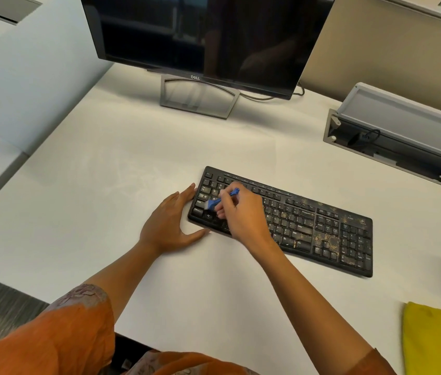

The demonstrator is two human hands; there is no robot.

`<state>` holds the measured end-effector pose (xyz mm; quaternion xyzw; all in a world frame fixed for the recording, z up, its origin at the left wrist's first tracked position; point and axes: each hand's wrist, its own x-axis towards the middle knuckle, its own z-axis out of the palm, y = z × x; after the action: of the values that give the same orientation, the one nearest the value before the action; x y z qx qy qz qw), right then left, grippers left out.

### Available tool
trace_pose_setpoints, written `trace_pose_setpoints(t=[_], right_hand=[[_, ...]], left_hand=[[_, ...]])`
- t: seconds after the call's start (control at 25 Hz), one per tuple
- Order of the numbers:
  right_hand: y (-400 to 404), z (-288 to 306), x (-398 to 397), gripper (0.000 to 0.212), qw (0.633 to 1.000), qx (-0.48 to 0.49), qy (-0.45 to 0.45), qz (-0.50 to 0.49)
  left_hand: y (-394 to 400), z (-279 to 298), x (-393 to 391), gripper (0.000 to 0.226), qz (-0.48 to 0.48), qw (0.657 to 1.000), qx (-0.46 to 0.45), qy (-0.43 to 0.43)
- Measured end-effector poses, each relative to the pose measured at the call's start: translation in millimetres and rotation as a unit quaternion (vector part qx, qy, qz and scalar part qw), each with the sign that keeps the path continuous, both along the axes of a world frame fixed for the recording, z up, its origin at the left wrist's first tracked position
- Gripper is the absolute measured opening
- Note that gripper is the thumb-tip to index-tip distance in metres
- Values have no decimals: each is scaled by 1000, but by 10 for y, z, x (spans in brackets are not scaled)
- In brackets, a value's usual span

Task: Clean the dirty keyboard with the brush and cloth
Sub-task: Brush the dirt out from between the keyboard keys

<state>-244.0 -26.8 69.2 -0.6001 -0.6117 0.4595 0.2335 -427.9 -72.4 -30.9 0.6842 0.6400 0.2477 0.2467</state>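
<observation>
**Brushing has reached only the left end of the keyboard; the cloth is not yet in use.**

Nearest you, the yellow cloth (435,339) lies at the right front corner of the worktop (105,185), well apart from both hands, so the wiping step looks untouched. Your left hand (172,221) rests flat on the worktop with fingers straight and thumb spread, touching the keyboard's left edge to steady it and holding nothing. Your right hand (241,209) has its fingers curled round the blue brush (218,199), pinching the handle, bristles down on the leftmost keys. The keyboard (322,228) sits angled across the worktop; its left keys look fairly dark and clean, while brown grime shows thickly over the middle and right, around the arrow keys and number pad. Most of the brushing is left, I judge. Beyond stands the dark monitor (200,36).
</observation>
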Motion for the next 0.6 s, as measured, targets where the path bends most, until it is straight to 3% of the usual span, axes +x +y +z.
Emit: trace_pose_setpoints(t=[0.12,0.36,0.52,0.6], right_hand=[[116,4,19,19,1000,29,-7,0],[159,-28,-104,14,964,121,-99,215],[190,24,-32,17,931,102,-153,316],[207,81,3,16,933,96,-138,319]], left_hand=[[3,6,2,109,-2,1000,-2,-2],[-18,3,-2,121,11,999,-18,-35],[-12,-9,-6,124,10,999,-14,-28],[-8,-7,-14,123,9,1000,-9,-26]])
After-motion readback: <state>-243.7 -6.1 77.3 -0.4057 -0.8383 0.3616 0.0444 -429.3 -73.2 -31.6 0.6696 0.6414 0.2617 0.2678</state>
